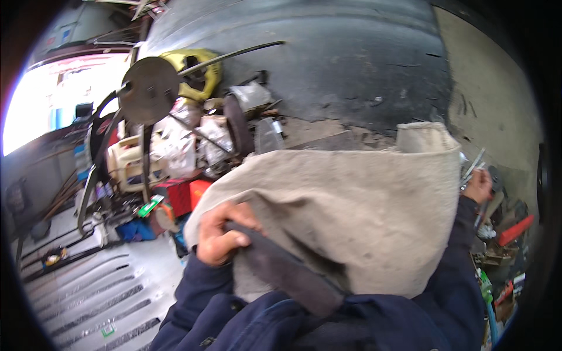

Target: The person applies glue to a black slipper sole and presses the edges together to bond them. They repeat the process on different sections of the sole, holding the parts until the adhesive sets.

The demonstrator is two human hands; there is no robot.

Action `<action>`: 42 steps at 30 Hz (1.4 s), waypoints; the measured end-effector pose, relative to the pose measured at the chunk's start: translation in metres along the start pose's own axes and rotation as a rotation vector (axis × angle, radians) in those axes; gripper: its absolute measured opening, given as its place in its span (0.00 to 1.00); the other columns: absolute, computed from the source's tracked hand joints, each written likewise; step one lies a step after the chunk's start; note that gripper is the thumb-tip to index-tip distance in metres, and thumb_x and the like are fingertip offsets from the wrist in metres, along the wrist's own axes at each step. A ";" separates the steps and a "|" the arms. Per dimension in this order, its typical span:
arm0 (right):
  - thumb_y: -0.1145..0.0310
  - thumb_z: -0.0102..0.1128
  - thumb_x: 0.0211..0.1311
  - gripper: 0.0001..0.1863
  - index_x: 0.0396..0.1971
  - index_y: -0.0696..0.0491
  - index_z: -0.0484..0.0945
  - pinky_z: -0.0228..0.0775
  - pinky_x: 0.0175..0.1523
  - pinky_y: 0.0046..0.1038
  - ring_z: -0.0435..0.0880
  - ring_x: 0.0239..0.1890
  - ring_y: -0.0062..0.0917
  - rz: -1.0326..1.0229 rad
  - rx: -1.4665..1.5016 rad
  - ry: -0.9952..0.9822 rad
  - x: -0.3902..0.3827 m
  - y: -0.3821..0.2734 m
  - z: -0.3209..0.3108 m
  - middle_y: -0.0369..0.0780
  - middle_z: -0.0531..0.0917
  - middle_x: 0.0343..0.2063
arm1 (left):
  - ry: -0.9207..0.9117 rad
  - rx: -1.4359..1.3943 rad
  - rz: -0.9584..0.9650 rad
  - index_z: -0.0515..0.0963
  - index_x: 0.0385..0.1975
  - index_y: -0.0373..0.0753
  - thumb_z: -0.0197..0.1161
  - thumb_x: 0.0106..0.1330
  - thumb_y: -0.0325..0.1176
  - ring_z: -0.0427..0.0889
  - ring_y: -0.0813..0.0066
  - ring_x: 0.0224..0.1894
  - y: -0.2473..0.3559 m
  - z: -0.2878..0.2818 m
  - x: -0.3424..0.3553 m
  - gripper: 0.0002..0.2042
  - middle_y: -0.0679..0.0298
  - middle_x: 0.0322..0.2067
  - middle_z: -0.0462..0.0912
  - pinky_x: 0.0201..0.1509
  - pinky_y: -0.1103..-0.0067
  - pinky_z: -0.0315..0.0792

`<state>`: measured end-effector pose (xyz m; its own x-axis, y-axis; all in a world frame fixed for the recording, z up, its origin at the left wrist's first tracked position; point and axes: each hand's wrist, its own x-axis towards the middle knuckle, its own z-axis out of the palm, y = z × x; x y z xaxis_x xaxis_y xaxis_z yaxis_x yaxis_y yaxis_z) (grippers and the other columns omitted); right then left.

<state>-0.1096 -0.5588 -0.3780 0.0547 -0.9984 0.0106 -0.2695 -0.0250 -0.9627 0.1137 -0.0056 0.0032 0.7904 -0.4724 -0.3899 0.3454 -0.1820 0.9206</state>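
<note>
My left hand [221,237] is closed round the upper end of a long dark grey flat strip [290,275], thumb on top; whether it is rubber or leather I cannot make out. The strip slants down toward my body over a thick beige cloth [374,199], which is spread across my lap and has a folded upper corner. Out at the far right, my right hand [479,187] reaches among metal tools, beside silver rods [473,165] and a dark round-headed piece [496,178]. Blur hides whether its fingers grip anything.
A round metal plate on legs [149,90] stands at the upper left, near a yellow machine casing [202,73] and plastic bags [175,143]. A red box [174,196] sits left of the cloth. Tools and a red-handled item [515,230] crowd the right. Dark sheeting [339,64] lies ahead.
</note>
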 end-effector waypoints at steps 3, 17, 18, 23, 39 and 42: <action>0.69 0.66 0.71 0.15 0.53 0.57 0.79 0.68 0.33 0.19 0.76 0.30 0.17 -0.197 0.213 -0.279 -0.041 -0.175 -0.020 0.35 0.81 0.36 | -0.064 -0.099 -0.012 0.81 0.37 0.31 0.73 0.55 0.29 0.84 0.66 0.39 -0.001 -0.009 -0.007 0.12 0.53 0.36 0.85 0.48 0.73 0.76; 0.54 0.72 0.64 0.22 0.45 0.58 0.82 0.77 0.41 0.39 0.84 0.35 0.42 -0.282 0.058 -1.664 -0.363 -0.430 0.054 0.45 0.79 0.36 | -0.067 -0.115 0.140 0.81 0.37 0.33 0.74 0.59 0.28 0.81 0.76 0.38 -0.008 -0.029 -0.031 0.10 0.61 0.35 0.85 0.46 0.79 0.72; 0.54 0.71 0.64 0.22 0.45 0.58 0.82 0.77 0.41 0.39 0.84 0.34 0.42 -0.251 -0.023 -1.700 -0.364 -0.427 0.056 0.45 0.79 0.36 | -0.063 -0.112 0.130 0.81 0.37 0.33 0.74 0.59 0.27 0.81 0.76 0.38 -0.007 -0.030 -0.030 0.10 0.61 0.34 0.84 0.46 0.79 0.72; 0.68 0.78 0.55 0.16 0.40 0.59 0.83 0.72 0.35 0.31 0.80 0.29 0.34 -0.159 0.121 -1.574 -0.367 -0.417 0.066 0.43 0.78 0.32 | -0.052 -0.087 0.051 0.81 0.37 0.33 0.75 0.58 0.25 0.80 0.76 0.37 -0.004 -0.030 -0.019 0.10 0.61 0.34 0.84 0.45 0.79 0.72; 0.75 0.76 0.48 0.14 0.32 0.57 0.79 0.71 0.35 0.39 0.79 0.31 0.43 -0.173 0.150 -1.432 -0.362 -0.397 0.083 0.44 0.75 0.31 | -0.071 0.000 -0.008 0.82 0.38 0.33 0.73 0.58 0.25 0.80 0.76 0.38 -0.006 -0.020 0.008 0.10 0.61 0.36 0.85 0.47 0.79 0.73; 0.74 0.76 0.49 0.14 0.32 0.58 0.79 0.71 0.35 0.39 0.79 0.31 0.44 -0.141 0.146 -1.418 -0.361 -0.397 0.081 0.44 0.75 0.31 | -0.053 0.006 -0.048 0.82 0.39 0.33 0.73 0.60 0.27 0.81 0.78 0.41 -0.004 -0.018 0.006 0.10 0.63 0.37 0.84 0.49 0.80 0.73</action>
<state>0.0560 -0.1842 -0.0212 0.9922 -0.0931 -0.0831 -0.0858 -0.0258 -0.9960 0.1263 0.0073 -0.0029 0.7451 -0.5077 -0.4325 0.3792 -0.2110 0.9009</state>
